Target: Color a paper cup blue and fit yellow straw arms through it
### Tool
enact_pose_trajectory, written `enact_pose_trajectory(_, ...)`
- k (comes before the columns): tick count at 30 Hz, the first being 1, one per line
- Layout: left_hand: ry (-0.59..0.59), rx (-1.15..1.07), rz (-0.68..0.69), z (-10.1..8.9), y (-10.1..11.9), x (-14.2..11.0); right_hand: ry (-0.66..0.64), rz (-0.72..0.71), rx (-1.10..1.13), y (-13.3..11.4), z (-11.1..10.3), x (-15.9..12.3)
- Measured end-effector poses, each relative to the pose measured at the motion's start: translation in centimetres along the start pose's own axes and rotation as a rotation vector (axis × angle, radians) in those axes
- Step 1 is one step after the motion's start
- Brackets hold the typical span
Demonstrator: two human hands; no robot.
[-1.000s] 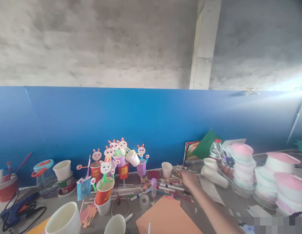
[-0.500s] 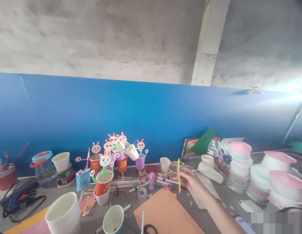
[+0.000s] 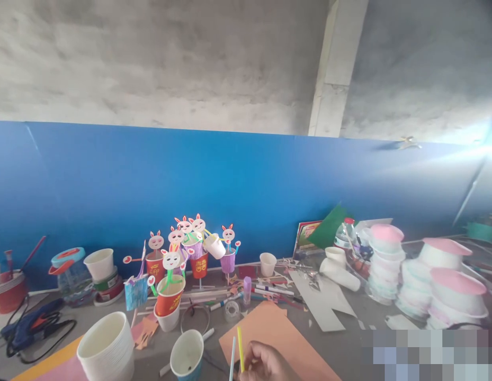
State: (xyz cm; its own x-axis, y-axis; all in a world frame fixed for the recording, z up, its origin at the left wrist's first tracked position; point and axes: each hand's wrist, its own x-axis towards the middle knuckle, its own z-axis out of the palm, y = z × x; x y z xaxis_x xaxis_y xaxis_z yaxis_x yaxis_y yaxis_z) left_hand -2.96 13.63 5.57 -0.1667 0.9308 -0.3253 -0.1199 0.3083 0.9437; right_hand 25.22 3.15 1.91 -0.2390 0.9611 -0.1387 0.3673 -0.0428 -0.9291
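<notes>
My right hand (image 3: 265,362) is at the bottom edge, its fingers pinched round the lower part of a thin yellow straw (image 3: 240,346) that stands nearly upright. Just left of it rises a light blue straw (image 3: 232,360); its lower end is cut off by the frame, so what holds it cannot be seen. Both are in front of a sheet of orange paper (image 3: 269,330). To their left is a paper cup (image 3: 187,355) with a blue lower part and a dark spot inside. My left hand is out of view.
Rabbit-faced cup figures (image 3: 172,259) stand at the back, beside markers and a tape roll (image 3: 232,311). Stacked white cups (image 3: 106,344) and a blue glue gun (image 3: 29,328) are at left. Pink-topped cup stacks (image 3: 456,280) and cut white card (image 3: 317,301) lie right.
My right hand has come from the middle right of the table down and left to the bottom edge, bringing the yellow straw beside the light blue one. The view has shifted slightly.
</notes>
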Motion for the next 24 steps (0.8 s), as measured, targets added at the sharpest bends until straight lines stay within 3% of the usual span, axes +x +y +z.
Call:
enact_pose_trajectory(5, -0.021, -0.017, -0.014, 0.2, 0.1, -0.1, 0.321, -0.019, -0.406, 0.7, -7.4, 2.5)
enact_pose_trajectory(9, -0.020, -0.043, -0.028, 0.4, -0.1, -0.2, 0.372, 0.033, -0.645, 2.2, -11.7, 4.7)
enact_pose_trajectory(15, -0.025, -0.092, -0.038, 0.3, -0.3, 0.0, 0.403, -0.012, -0.814, 3.4, -11.7, 5.6)
enact_pose_trajectory(20, -0.090, -0.115, -0.061, -0.1, 0.0, 0.2, 0.365, -0.118, -0.903, 2.4, -10.4, 7.1)
enact_pose_trajectory(24, -0.184, -0.119, -0.091, 1.0, -1.3, -1.8, 0.345, -0.131, -0.959, 1.3, -9.8, 9.7)
